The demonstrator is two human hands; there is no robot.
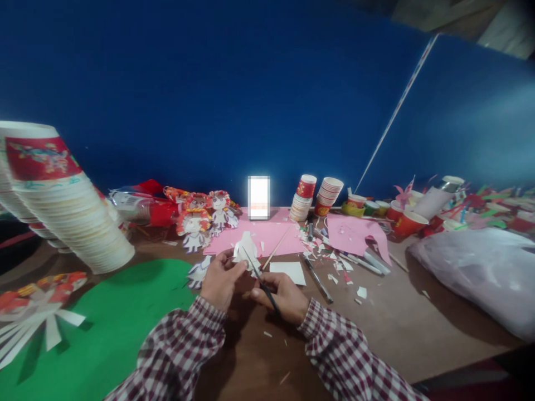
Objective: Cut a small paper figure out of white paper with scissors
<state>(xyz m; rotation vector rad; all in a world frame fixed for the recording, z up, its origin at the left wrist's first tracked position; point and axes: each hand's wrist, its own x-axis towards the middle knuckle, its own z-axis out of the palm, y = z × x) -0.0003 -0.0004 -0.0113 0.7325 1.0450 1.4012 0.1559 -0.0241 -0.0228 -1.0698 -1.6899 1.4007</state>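
My left hand (221, 281) pinches a small white paper piece (247, 244) above the table. Dark-handled scissors (270, 295) are gripped in my right hand (286, 298), their blades angled up and left, against or across the paper. Whether the blades are parted is too blurred to tell. Beside my left hand lies a white paper figure cutout (198, 274) with a dark outline. Farther back stand paper dolls with red-orange headpieces (192, 225). A white paper rectangle (288, 273) rests on the table just beyond my right hand.
Pink paper (276, 234) and a green sheet (146, 301) lie on the brown table. A tall stack of paper cups (79, 206) leans at left; smaller cup stacks (303, 197) stand behind. Pens (320, 281) and paper scraps litter the right, near a plastic bag (472, 273).
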